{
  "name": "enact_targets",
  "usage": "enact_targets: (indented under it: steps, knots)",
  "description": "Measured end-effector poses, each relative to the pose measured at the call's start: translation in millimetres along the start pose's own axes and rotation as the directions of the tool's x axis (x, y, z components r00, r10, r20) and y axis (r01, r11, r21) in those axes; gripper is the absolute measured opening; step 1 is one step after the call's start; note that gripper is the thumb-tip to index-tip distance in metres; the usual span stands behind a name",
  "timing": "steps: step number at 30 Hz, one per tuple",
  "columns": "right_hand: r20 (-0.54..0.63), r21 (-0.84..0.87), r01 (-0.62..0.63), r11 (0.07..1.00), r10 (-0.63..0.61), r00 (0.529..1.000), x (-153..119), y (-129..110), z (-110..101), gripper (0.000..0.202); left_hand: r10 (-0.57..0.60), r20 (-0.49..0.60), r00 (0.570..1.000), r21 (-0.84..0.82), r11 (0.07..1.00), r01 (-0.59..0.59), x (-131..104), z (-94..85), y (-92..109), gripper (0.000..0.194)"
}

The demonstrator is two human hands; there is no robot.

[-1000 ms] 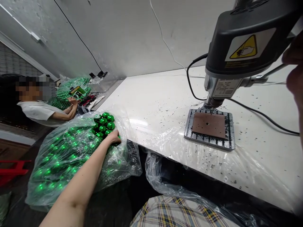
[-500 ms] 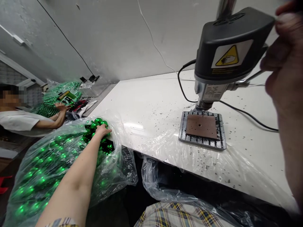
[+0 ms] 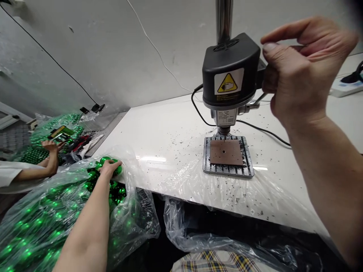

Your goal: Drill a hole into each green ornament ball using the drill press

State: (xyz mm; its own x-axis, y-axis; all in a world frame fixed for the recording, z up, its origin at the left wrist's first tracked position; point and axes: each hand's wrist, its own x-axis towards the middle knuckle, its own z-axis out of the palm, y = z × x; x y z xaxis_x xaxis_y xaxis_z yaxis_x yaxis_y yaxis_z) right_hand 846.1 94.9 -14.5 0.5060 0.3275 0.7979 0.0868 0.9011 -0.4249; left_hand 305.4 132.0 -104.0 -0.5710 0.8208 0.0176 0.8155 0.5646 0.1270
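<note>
Right hand (image 3: 302,73), at 2 o'clock, curls its fingers beside a drill press (image 3: 224,77) lever (image 3: 258,99); whether it grips, I cannot tell. Left hand (image 3: 108,167), at 8, lies thumb-out over glossy green baubles (image 3: 118,171) inside a clear plastic bag (image 3: 135,215), its fingertips hidden. Between 3 and 4, a holed brown board (image 3: 232,155) lies on the slotted base (image 3: 249,169). Farther, at 9, is a co-worker's hand (image 3: 49,146).

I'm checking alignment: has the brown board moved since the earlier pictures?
No: against the slotted base plate, the brown board shows no visible shift in any direction.
</note>
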Motion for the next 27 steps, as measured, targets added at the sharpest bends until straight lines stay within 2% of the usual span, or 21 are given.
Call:
enact_targets:
  steps: [2, 4, 5, 6, 7, 9, 10, 12, 15, 17, 19, 20, 22, 24, 25, 26, 27]
  knots:
    - [0.002, -0.012, 0.002, 1.000, -0.002, 1.000, 0, 1, -1, 0.024, -0.030, -0.073, 0.997, 0.040, 0.999, 0.033, -16, -14.5, 15, 0.064]
    - [0.004, -0.021, 0.004, 1.000, -0.004, 1.000, 0, 1, 0, 0.025, 0.056, -0.129, 0.990, 0.085, 0.995, -0.045, -43, -25.7, 38, 0.071]
    - [0.003, -0.022, 0.006, 1.000, -0.006, 1.000, 0, 2, 0, 0.025, 0.141, -0.117, 0.983, 0.086, 0.988, -0.132, -60, -27.7, 52, 0.072]
    - [0.000, -0.020, 0.009, 1.000, -0.009, 1.000, 0, 3, 0, 0.025, 0.232, -0.062, 0.971, 0.055, 0.972, -0.228, -77, -26.3, 66, 0.071]
    - [-0.004, -0.018, 0.015, 1.000, -0.015, 1.000, 1, 4, 0, 0.026, 0.340, 0.042, 0.940, -0.024, 0.940, -0.339, -94, -21.5, 80, 0.070]
    - [-0.013, -0.020, 0.036, 0.999, -0.036, 0.999, 2, 5, 0, 0.028, 0.546, 0.244, 0.802, -0.219, 0.836, -0.503, -122, -3.6, 106, 0.065]
    - [-0.018, -0.025, 0.048, 0.999, -0.048, 0.999, 2, 5, 0, 0.029, 0.608, 0.311, 0.730, -0.299, 0.792, -0.532, -131, 7.7, 117, 0.064]
    - [-0.019, -0.053, 0.050, 0.997, -0.051, 0.998, 2, 5, 1, 0.029, 0.668, 0.411, 0.620, -0.421, 0.743, -0.521, -140, 29.1, 133, 0.062]
    - [-0.012, -0.094, 0.015, 0.995, -0.017, 1.000, 1, 2, 1, 0.029, 0.705, 0.507, 0.496, -0.561, 0.706, -0.432, -135, 47.7, 143, 0.065]
    - [-0.006, -0.108, 0.008, 0.994, -0.008, 1.000, 1, 0, 1, 0.028, 0.742, 0.502, 0.445, -0.627, 0.666, -0.403, -128, 50.5, 142, 0.071]
    - [-0.002, -0.137, 0.002, 0.991, -0.003, 1.000, 0, -1, 1, 0.026, 0.759, 0.463, 0.459, -0.658, 0.641, -0.396, -123, 48.7, 139, 0.079]
    - [-0.004, -0.160, -0.001, 0.987, 0.001, 1.000, 0, 0, 1, 0.026, 0.754, 0.435, 0.492, -0.668, 0.636, -0.385, -123, 46.9, 137, 0.081]
    - [-0.017, -0.196, -0.001, 0.981, -0.002, 1.000, 0, 2, 1, 0.026, 0.722, 0.352, 0.595, -0.720, 0.616, -0.321, -126, 42.4, 134, 0.075]
    - [-0.028, -0.199, 0.011, 0.980, -0.017, 0.999, 0, 4, 1, 0.026, 0.676, 0.274, 0.684, -0.839, 0.516, -0.175, -134, 37.7, 134, 0.063]
    - [-0.030, -0.198, 0.016, 0.980, -0.023, 0.999, 1, 5, 1, 0.025, 0.657, 0.261, 0.707, -0.898, 0.434, -0.071, -140, 35.7, 136, 0.060]
    - [-0.030, -0.200, 0.018, 0.980, -0.025, 0.999, 1, 6, 1, 0.025, 0.645, 0.277, 0.712, -0.936, 0.349, 0.048, -147, 34.2, 138, 0.059]
    - [-0.028, -0.205, 0.016, 0.979, -0.022, 0.999, 1, 6, 1, 0.025, 0.643, 0.315, 0.698, -0.946, 0.277, 0.171, -154, 33.3, 141, 0.060]
